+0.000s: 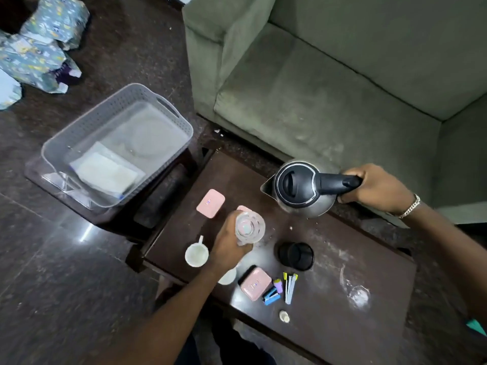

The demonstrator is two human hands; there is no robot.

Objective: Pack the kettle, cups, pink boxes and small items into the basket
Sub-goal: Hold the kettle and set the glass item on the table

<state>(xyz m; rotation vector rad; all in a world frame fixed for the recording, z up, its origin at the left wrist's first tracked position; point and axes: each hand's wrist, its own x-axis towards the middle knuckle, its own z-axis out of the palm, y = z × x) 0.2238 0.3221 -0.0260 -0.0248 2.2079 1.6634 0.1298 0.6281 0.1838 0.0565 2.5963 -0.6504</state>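
Observation:
My right hand [376, 189] grips the black handle of the steel kettle [297, 189], which is held above the far edge of the dark table [342, 312]. My left hand [229, 246] holds a clear glass [249, 227] over the table's middle. A white cup [196, 254] stands left of that hand; a second white cup [228, 276] is partly hidden under my wrist. One pink box [210, 202] lies at the far left, another [255, 283] near the front, and a third [243, 208] peeks out behind the glass. The grey basket [56, 151] sits on a stool to the left.
A black mesh cup [296, 256] stands mid-table. A blue stapler [271, 298], a purple item [278, 285], yellow-tipped pens [290, 285] and a coin [284, 316] lie near the front. A clear container and white papers [105, 172] fill the basket. A green sofa [342, 75] stands behind the table.

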